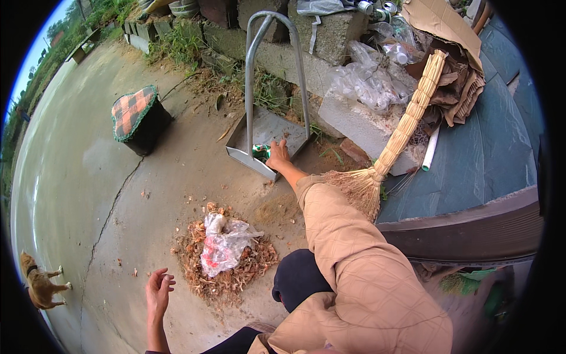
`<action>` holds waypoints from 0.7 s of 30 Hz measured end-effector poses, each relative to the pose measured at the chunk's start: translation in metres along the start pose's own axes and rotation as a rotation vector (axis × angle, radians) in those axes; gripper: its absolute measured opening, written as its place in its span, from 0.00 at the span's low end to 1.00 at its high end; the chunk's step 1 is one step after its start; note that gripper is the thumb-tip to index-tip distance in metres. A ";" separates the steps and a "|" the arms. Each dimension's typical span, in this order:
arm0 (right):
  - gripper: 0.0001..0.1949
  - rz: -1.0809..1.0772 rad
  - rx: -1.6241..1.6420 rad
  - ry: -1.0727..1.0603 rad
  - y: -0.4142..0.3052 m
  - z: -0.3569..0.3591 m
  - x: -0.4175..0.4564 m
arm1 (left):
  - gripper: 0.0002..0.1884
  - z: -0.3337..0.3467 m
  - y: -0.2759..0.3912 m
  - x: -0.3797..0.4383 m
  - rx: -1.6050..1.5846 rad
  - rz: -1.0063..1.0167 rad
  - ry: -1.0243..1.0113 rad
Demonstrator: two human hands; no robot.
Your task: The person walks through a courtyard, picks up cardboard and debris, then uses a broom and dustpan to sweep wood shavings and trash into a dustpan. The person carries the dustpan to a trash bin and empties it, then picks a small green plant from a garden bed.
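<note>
My right hand [279, 155] reaches into a metal dustpan [269, 121] with a tall tubular handle [261, 40]. Its fingers are at a green drink can [261, 152] lying in the pan; whether they grip it is hard to see. My left hand [158, 287] hangs over the concrete with fingers apart and nothing in it. Between me and the dustpan lies a heap of brown dry scraps [194, 272], topped by a crumpled clear plastic bag [227, 248] with red marks. A straw broom [400, 132] leans to the right of my forearm, bristles down.
A stool with a checked cover [135, 113] stands left of the dustpan. Concrete blocks [353, 119] carry plastic bags [367, 84] and cans [380, 13]. Torn cardboard [446, 26] and a white pipe [431, 150] lie by dark slabs [495, 146]. A dog [42, 285] is at far left.
</note>
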State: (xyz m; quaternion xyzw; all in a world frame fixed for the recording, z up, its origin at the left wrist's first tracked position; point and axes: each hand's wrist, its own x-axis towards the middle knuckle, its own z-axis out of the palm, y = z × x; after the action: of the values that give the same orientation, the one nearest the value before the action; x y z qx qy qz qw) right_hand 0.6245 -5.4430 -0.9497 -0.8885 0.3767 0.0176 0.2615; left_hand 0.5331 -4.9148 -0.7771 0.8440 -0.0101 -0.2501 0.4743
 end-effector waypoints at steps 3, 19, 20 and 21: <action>0.37 0.051 0.325 0.081 0.017 -0.037 -0.031 | 0.16 0.016 -0.001 0.015 -0.015 0.045 -0.062; 0.14 -0.048 1.657 0.674 0.037 -0.434 0.007 | 0.15 0.035 0.014 0.020 -0.058 0.216 -0.137; 0.13 -0.060 1.663 0.689 0.029 -0.421 0.019 | 0.16 0.032 0.009 0.015 -0.045 0.194 -0.113; 0.12 -0.086 1.667 0.724 0.021 -0.422 0.020 | 0.16 0.029 0.005 0.014 -0.043 0.182 -0.104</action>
State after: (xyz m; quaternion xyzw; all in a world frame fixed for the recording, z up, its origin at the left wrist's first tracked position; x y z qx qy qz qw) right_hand 0.5543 -5.6695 -0.6000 -0.3759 0.2931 -0.5503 0.6855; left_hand 0.5339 -4.9446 -0.7912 0.8151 -0.1058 -0.2494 0.5121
